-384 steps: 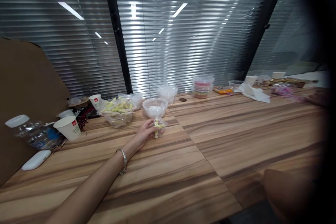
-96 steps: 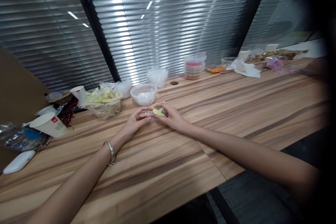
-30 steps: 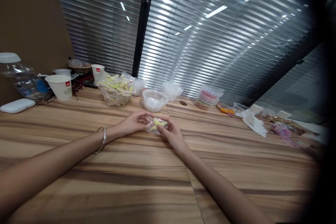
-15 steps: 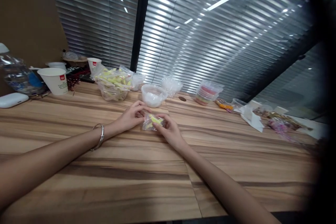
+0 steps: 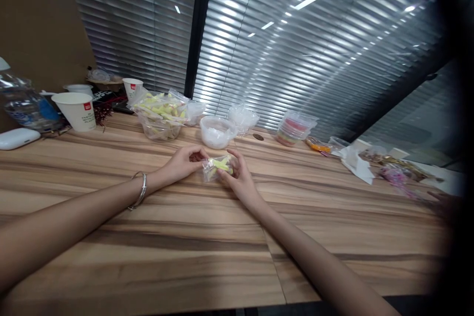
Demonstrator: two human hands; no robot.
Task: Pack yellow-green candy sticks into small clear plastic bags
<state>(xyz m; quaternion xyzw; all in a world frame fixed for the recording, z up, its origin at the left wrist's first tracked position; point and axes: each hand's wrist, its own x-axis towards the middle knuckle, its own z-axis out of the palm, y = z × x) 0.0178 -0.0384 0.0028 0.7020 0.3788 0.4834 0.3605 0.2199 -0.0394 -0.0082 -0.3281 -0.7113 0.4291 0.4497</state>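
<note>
A small clear plastic bag [image 5: 218, 167] with yellow-green pieces inside is held between both hands above the wooden table [image 5: 177, 237]. My left hand [image 5: 187, 162] pinches the bag's left edge, its fingers curled. Gripping the right side, my right hand [image 5: 239, 173] has its thumb across the front of the bag and its fingers behind. Just beyond the hands is a round clear plastic bowl [image 5: 217, 133] with whitish contents I cannot make out. To its left, a clear tub [image 5: 161, 131] carries an open bag heaped with similar yellow-green pieces.
On the left stand paper cups [image 5: 78, 112], a water bottle [image 5: 25, 96] and a white case [image 5: 18, 138]. Behind the bowl sits a crumpled clear plastic heap [image 5: 243, 119]. Stacked clear containers [image 5: 294, 129], an orange packet [image 5: 317, 145] and white paper [image 5: 357, 164] lie to the right.
Both hands have lifted and tilted the small bag up a little, so its yellow-green pieces show more. My left fingers have closed on its left edge.
</note>
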